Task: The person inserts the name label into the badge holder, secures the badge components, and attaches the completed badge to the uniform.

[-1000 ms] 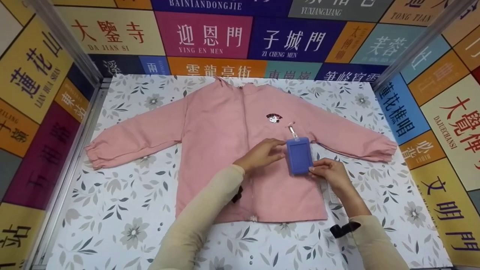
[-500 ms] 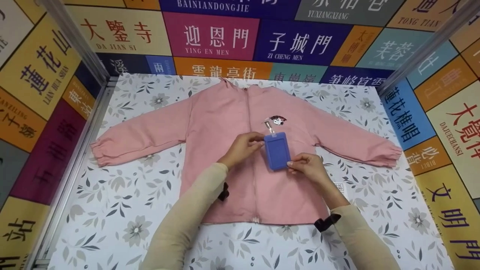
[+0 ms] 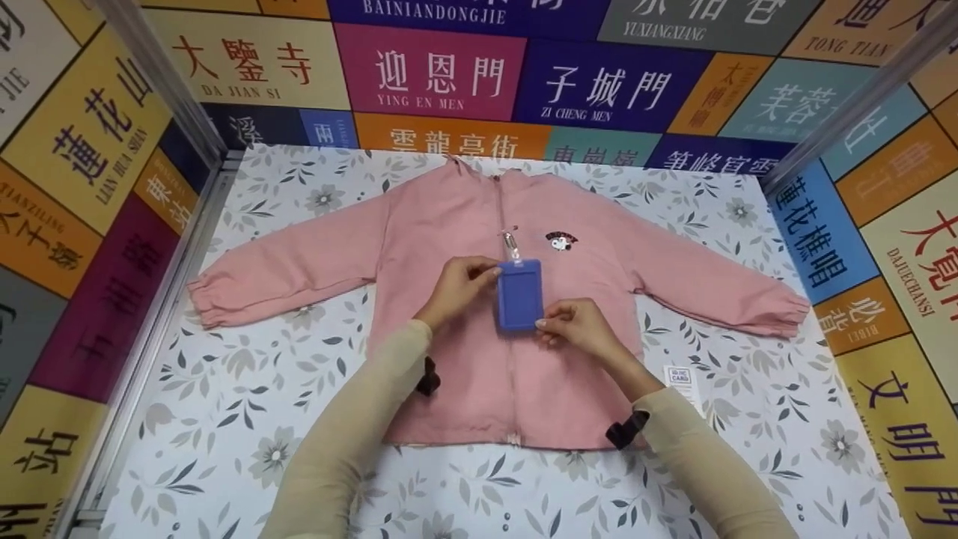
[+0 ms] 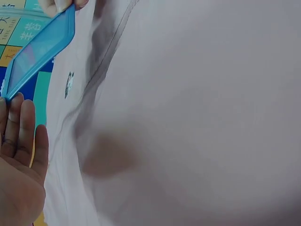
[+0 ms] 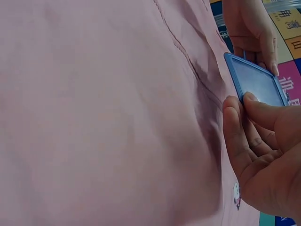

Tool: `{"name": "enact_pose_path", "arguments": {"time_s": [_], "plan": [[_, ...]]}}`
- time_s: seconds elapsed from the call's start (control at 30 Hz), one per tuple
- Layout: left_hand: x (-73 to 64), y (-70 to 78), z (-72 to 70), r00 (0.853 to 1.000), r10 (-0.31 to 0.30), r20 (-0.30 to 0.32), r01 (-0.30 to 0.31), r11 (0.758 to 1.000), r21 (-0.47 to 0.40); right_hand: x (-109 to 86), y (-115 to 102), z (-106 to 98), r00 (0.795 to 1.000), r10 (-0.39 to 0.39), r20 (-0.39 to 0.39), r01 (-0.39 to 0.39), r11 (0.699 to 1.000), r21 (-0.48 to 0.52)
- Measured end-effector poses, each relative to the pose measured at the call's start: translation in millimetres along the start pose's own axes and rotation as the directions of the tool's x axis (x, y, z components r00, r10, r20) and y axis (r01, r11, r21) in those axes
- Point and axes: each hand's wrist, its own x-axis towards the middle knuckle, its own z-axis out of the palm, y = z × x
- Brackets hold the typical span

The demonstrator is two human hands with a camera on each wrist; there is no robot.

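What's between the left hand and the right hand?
The blue badge holder, held near its top by the left hand and near its bottom by the right hand. Head view shows it.

We see the jacket (image 3: pixel 441 224) on the table (image 3: pixel 224 509), the back wall (image 3: pixel 434 75) behind it and a card (image 3: pixel 679 378) to its right; above the jacket's middle, the badge holder (image 3: pixel 521 296) sits between the left hand (image 3: pixel 458 288) and right hand (image 3: pixel 580 326)
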Motion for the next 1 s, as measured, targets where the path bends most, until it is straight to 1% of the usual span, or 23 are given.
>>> {"name": "enact_pose_path", "arguments": {"time_s": [0.2,0.4,0.57,0.73,0.83,1.0], "plan": [[2.1,1.7,-9.7,1.000,-0.005,-0.021,0.005,1.000,-0.004,5.8,-10,3,1.000,0.010,0.006,-0.010,0.999,-0.054],[1.7,-0.2,-12.1,1.000,-0.001,-0.017,0.002,1.000,0.009,9.2,-8,5,1.000,0.001,0.026,0.001,0.995,-0.104],[1.2,-0.5,-13.8,1.000,-0.003,-0.020,0.003,1.000,0.009,10.0,-8,7,1.000,-0.010,0.012,0.011,0.993,-0.120],[1.2,0.0,-16.3,0.999,-0.021,-0.036,0.020,1.000,-0.020,11.4,-11,8,1.000,-0.018,0.008,0.019,0.990,-0.137],[1.1,-0.1,-17.6,0.999,-0.019,-0.032,0.018,0.999,-0.040,12.3,-11,9,1.000,-0.014,0.008,0.015,0.990,-0.141],[-0.9,-2.4,-18.7,0.999,-0.011,-0.032,0.009,0.999,-0.041,14.1,-10,11,1.000,-0.022,0.021,0.025,0.989,-0.146]]}}
